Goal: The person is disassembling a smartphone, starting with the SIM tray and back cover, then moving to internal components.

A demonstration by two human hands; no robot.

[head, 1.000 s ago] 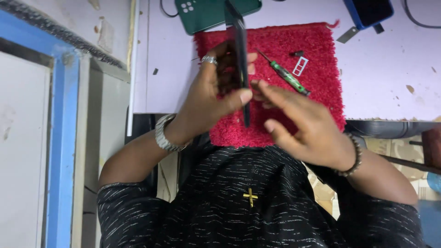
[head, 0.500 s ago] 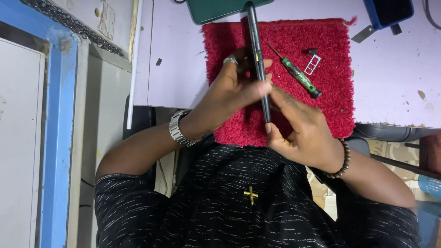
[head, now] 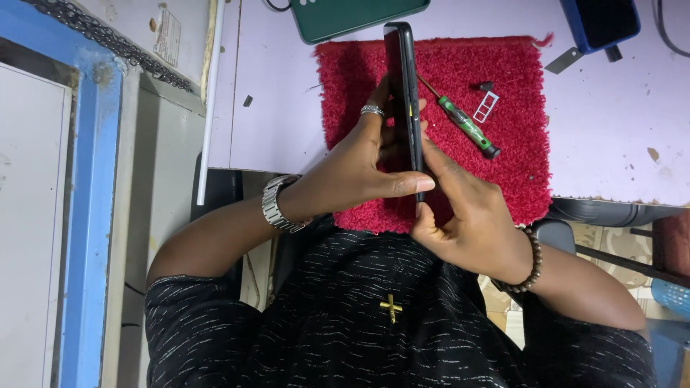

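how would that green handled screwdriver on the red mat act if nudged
The screwdriver looks thin and round-handled, so it could roll, though the red mat with its shaggy pile would likely slow it. It seems stiff and light. Its fine tip may snag fibres.

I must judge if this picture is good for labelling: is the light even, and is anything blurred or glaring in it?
Head view: soft, even light, no hard shadows; no strong glare on the black phone, seen edge-on between left hand and right hand. Red mat and green screwdriver are sharp. The frame looks inverted, the person's torso at the bottom.
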